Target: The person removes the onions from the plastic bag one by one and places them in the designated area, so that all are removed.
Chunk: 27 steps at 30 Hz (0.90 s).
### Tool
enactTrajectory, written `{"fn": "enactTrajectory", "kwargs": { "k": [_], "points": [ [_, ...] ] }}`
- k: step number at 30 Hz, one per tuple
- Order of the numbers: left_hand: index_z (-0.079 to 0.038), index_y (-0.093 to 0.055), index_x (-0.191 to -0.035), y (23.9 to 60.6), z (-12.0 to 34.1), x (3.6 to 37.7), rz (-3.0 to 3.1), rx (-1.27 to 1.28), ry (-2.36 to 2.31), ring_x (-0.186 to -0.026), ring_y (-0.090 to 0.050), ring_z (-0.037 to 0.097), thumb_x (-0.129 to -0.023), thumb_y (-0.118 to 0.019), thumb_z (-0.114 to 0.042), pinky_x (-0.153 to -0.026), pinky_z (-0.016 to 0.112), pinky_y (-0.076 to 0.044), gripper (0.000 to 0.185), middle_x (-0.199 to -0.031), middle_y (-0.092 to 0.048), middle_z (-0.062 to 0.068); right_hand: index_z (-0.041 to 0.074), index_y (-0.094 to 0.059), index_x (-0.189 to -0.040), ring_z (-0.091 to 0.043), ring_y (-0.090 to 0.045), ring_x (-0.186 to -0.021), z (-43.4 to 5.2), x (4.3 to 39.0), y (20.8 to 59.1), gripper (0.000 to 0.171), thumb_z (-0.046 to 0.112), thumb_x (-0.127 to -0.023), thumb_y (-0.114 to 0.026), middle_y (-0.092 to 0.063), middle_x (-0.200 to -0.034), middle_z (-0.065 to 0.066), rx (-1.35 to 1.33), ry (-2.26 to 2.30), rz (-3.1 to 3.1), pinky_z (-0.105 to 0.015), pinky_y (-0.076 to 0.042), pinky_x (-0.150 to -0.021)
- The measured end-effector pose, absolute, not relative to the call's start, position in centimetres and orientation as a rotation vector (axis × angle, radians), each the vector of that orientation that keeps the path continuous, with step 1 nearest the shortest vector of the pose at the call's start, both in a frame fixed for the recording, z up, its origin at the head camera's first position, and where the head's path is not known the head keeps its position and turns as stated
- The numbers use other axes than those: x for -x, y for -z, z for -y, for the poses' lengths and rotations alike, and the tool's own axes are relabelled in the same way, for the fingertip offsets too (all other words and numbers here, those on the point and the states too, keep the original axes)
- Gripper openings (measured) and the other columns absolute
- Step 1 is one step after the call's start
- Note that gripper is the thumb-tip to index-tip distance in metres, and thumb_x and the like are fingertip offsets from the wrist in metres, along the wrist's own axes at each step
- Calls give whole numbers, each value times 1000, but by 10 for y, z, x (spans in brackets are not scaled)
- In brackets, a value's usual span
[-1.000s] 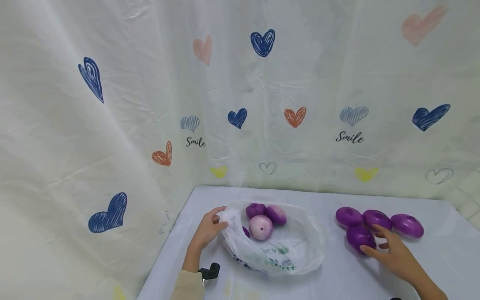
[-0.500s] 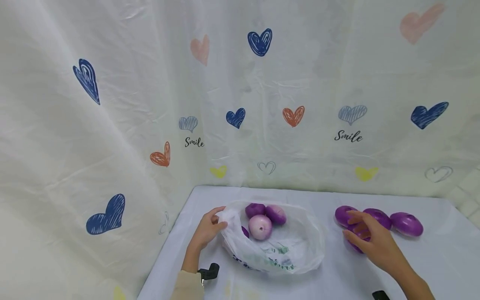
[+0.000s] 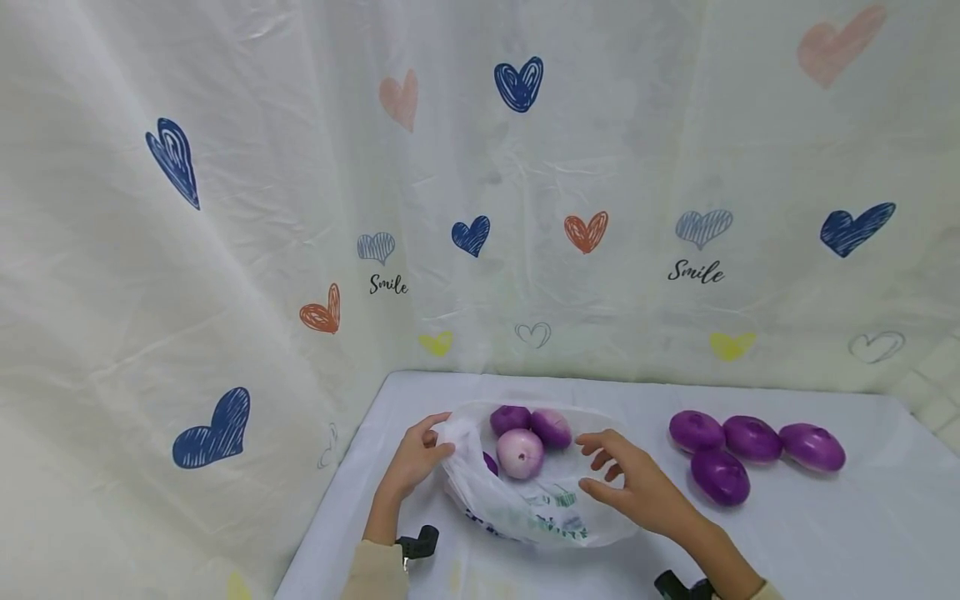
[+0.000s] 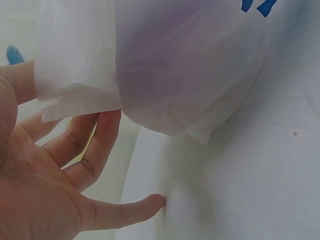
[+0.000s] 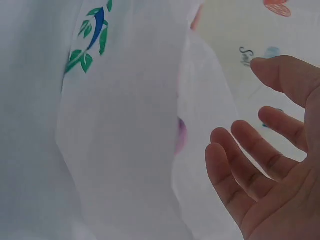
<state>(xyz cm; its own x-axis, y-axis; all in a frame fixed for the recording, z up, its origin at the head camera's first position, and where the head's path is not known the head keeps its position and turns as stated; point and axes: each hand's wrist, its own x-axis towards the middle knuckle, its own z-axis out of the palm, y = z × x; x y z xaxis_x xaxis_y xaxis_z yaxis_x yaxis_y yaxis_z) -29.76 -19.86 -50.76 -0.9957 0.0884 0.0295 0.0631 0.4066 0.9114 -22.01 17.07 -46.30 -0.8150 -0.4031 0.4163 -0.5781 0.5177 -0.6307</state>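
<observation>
A pale curtain printed with hearts (image 3: 522, 84) and the word "Smile" hangs around two sides of my desk (image 3: 862, 533), which is covered in a white cloth. Near the middle of the desk lies a thin white plastic bag (image 3: 551, 508), its mouth turned up toward me, with green and blue print on its near wall.

My left hand (image 3: 416, 458) pinches the bag's left rim between thumb and fingers; the left wrist view shows a fold of the film clamped there (image 4: 75, 95), while my little finger rests on the cloth. I judge this grip keeps the mouth open and stops the light film from sliding.

Inside the bag sit purple onions (image 3: 531, 437): a paler one in front, two darker ones behind it, and a sliver of a fourth at the left, all touching.

My right hand (image 3: 630, 483) hovers over the bag's right rim, empty, with its fingers spread and loosely bent. In the right wrist view the fingers (image 5: 235, 170) stand just beside the film and grip nothing; whether they brush it I cannot tell.

To the right, apart from the bag, four more loose onions (image 3: 750, 450) lie on the cloth in a tight cluster, three in a row and one in front, well within my right hand's side of the desk. Black wrist straps (image 3: 418, 543) show at the lower edge by my left sleeve.
</observation>
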Motion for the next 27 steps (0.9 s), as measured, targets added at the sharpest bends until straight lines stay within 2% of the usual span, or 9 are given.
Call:
{"fn": "enactTrajectory", "kwargs": {
  "k": [3,8,14,18,21,27],
  "points": [
    [-14,-56,-145,507,199,298,-2620,-171,-1696,-76,-50,18,-92,-72,-14,-65,31,-42,55,-83,-55,7,18,-56,-136,-9,-62,-99,-157,229,472,51,26,-91,-78,-61,-121,1,-831,-1207,2592,-30,-57,-79],
    [-15,-57,-145,506,199,299,-2632,-165,-1681,-79,-52,19,-92,-72,-13,-68,33,-43,54,-88,-59,8,12,-54,-140,-17,-61,-100,-134,246,486,60,24,-88,-81,-57,-123,-7,-833,-1242,2667,-34,-58,-78],
    [-17,-57,-144,508,200,298,-2650,-138,-1662,-86,-56,21,-93,-72,-16,-73,33,-45,53,-94,-62,9,11,-50,-146,-23,-60,-92,-109,263,498,71,18,-84,-83,-51,-137,-12,-852,-1136,2720,-28,-53,-74],
    [-17,-57,-145,509,199,297,-2647,-134,-1660,-87,-56,21,-93,-72,-16,-74,34,-46,54,-96,-62,9,14,-48,-148,-24,-63,-98,-98,270,505,77,19,-81,-85,-48,-143,-13,-815,-1015,2768,-39,-58,-85],
    [-17,-56,-145,509,198,297,-2641,-134,-1660,-86,-55,21,-94,-72,-16,-72,34,-45,54,-94,-61,9,16,-49,-149,-25,-64,-100,-93,273,510,79,20,-80,-87,-47,-144,-14,-782,-944,2791,-48,-57,-92],
    [-18,-57,-145,508,199,299,-2630,-138,-1673,-84,-54,21,-93,-72,-17,-71,33,-45,54,-92,-59,8,17,-50,-147,-31,-64,-112,-88,278,516,79,26,-78,-88,-50,-141,-14,-748,-912,2807,-55,-54,-98]
  ]
}}
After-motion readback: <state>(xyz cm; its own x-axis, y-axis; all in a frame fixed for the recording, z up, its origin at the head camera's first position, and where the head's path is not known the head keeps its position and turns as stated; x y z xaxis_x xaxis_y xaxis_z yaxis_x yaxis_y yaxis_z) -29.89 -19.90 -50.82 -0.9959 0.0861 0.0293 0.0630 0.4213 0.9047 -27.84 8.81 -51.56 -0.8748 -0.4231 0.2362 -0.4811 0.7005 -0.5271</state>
